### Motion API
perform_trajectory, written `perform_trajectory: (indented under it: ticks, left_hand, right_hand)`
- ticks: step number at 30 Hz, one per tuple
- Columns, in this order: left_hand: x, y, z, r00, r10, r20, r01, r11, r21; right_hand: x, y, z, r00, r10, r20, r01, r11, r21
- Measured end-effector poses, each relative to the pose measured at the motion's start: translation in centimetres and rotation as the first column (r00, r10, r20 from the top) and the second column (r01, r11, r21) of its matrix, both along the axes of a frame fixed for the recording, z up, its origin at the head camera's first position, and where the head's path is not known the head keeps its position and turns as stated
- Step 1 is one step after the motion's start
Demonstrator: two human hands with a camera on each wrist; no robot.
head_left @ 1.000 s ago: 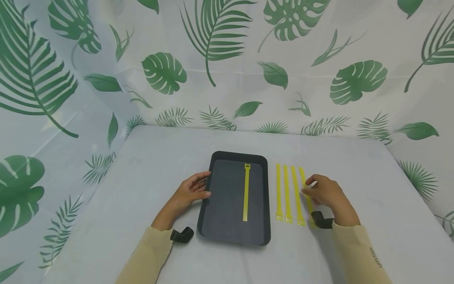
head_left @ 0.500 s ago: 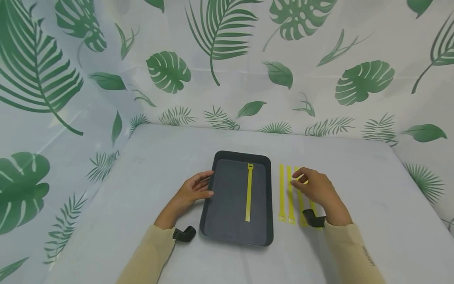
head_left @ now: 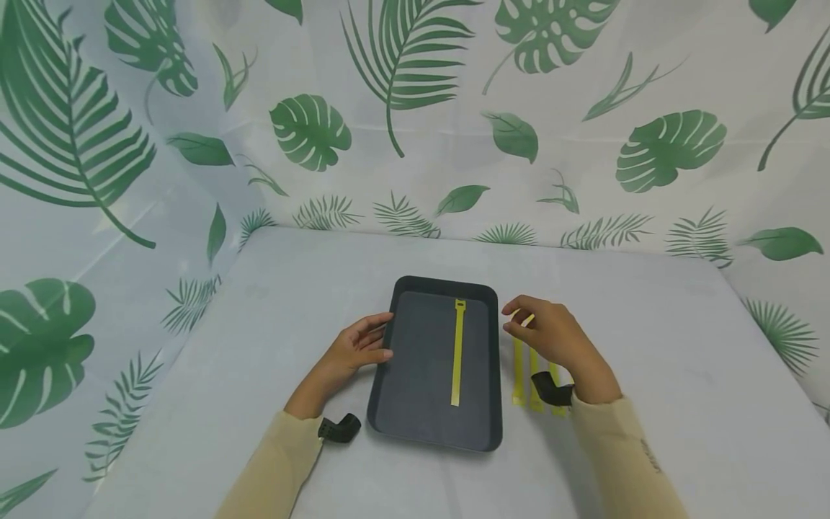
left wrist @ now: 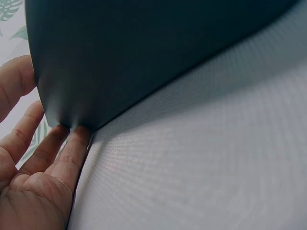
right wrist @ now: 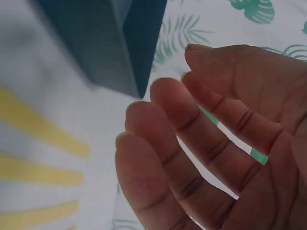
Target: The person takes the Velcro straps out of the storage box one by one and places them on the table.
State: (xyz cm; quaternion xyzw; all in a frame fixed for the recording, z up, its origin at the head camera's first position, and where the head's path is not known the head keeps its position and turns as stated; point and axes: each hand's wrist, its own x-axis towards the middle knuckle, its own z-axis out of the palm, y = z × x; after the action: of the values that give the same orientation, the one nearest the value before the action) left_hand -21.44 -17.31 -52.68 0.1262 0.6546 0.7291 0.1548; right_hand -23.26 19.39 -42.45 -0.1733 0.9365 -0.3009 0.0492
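Observation:
A dark grey rectangular tray [head_left: 415, 375] stands on the white table. One yellow cable strap [head_left: 457, 353] with a slotted head at its far end lies lengthwise inside it. My left hand [head_left: 350, 349] touches the tray's left side, fingertips against the outer wall in the left wrist view. My right hand [head_left: 547, 331] hovers just right of the tray, fingers loosely bent and holding nothing. Beneath it several more yellow straps [head_left: 518, 371] lie side by side, partly hidden. In the right wrist view the tray's corner [right wrist: 100, 57] is close to the fingertips.
A cloth backdrop [head_left: 441, 166] with green leaf prints rises behind the table and along its sides. A small black device [head_left: 340, 429] sits at the left wrist, another black device [head_left: 551, 391] at the right.
My right hand has moved left from the rightmost strap to the tray's right edge, passing over the straps. The left hand stays at the tray, and the view has shifted slightly.

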Motion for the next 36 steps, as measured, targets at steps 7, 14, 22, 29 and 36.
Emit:
perform_trajectory:
  ticks: [7, 14, 22, 29, 36]
  left_hand:
    - [0.0, 0.0, 0.0, 1.0, -0.007, 0.003, 0.007, 1.0, 0.011]
    - [0.0, -0.1, 0.0, 1.0, 0.003, 0.003, -0.003, 1.0, -0.006]
    - [0.1, -0.2, 0.1, 1.0, -0.007, -0.003, 0.007, 1.0, -0.015]
    - [0.0, -0.2, 0.1, 1.0, -0.004, -0.003, 0.004, 1.0, -0.018]
    - [0.0, -0.3, 0.1, 1.0, -0.011, -0.007, 0.011, 1.0, -0.013]
  right_hand:
    - [-0.4, -1.8, -0.2, 0.993, 0.099, -0.057, -0.102, 0.994, -0.044]
    - [-1.1, -3.8, -0.5, 0.986, 0.162, -0.045, -0.164, 0.985, -0.049]
    - [-2.1, -5.3, -1.0, 0.975, 0.222, 0.009, -0.221, 0.974, -0.052]
    - [-2.8, -6.6, -1.5, 0.966, 0.255, 0.049, -0.255, 0.967, -0.013]
    - [-3.4, -7.7, -2.0, 0.959, 0.265, 0.104, -0.271, 0.961, 0.046]
